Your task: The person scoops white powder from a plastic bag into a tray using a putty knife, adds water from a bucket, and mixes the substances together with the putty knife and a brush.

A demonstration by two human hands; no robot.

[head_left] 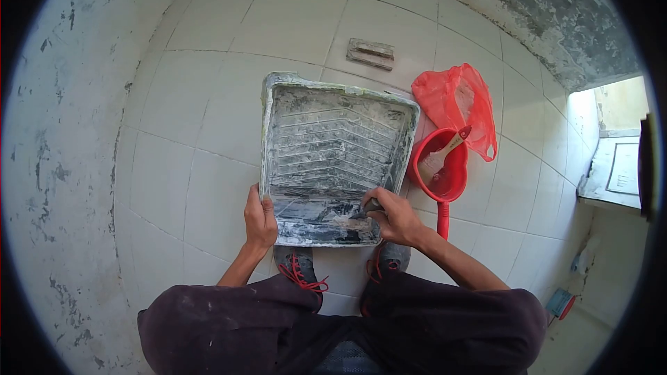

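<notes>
Knees (229,319) bent, left hand (260,221) clamps our tray (333,90), right hand (397,217) pinches a tool (368,207) (dark handle); slipping could upset the pail (451,180)

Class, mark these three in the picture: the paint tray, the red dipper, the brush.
paint tray (333,139), head view, ribbed slope.
red dipper (442,221), head view, its handle.
brush (445,149), head view, ferrule.

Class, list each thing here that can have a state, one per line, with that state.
White-crusted rectangular paint tray: flat on the tiles.
Left hand: closed on the tray's left rim.
Right hand: closed on a small dark tool in the tray's well.
Red plastic dipper: open side up, beside the tray.
Wooden-handled paintbrush: leaning in the dipper, bristles down.
Red plastic bag: crumpled on the floor.
Grey block: lying flat, untouched.
</notes>
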